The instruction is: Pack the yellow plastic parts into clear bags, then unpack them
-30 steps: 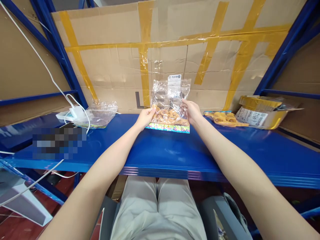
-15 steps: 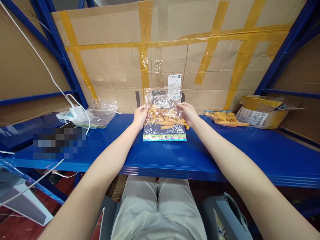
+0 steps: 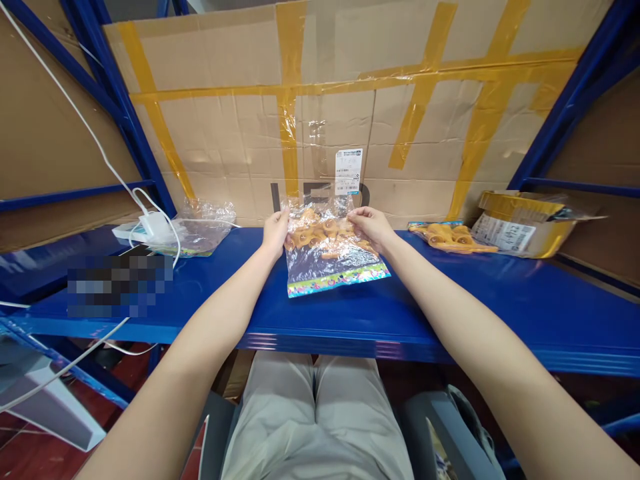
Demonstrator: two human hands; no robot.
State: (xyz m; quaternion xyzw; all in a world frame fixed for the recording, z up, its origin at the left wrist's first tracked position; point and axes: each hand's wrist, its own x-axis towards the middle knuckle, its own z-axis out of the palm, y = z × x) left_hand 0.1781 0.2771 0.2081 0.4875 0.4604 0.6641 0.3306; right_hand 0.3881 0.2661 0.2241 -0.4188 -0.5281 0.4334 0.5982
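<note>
A clear plastic bag (image 3: 330, 263) with a bright patterned strip along its near edge is stretched between my two hands over the blue shelf (image 3: 320, 320). Inside it lie several orange, knobbly pieces (image 3: 320, 235) whose kind I cannot make out. My left hand (image 3: 275, 232) is closed on the bag's left side. On the other side, my right hand (image 3: 371, 225) pinches the plastic near the upper right. The bag sits tilted, its right bottom corner higher than the left. Behind it a white printed label (image 3: 349, 171) shows against the cardboard.
To the right lie another bag of orange pieces (image 3: 445, 236) and an opened, taped carton (image 3: 530, 227). Leftward are a crumpled clear bag (image 3: 207, 227), a white plug with cables (image 3: 156, 228) and a blurred dark object (image 3: 120, 283). A taped cardboard sheet (image 3: 225, 147) closes off the back.
The bag has tilted and its patterned strip has swung nearer and to the right. The orange pieces have shifted inside. Both hands still grip it, having moved slightly left.
</note>
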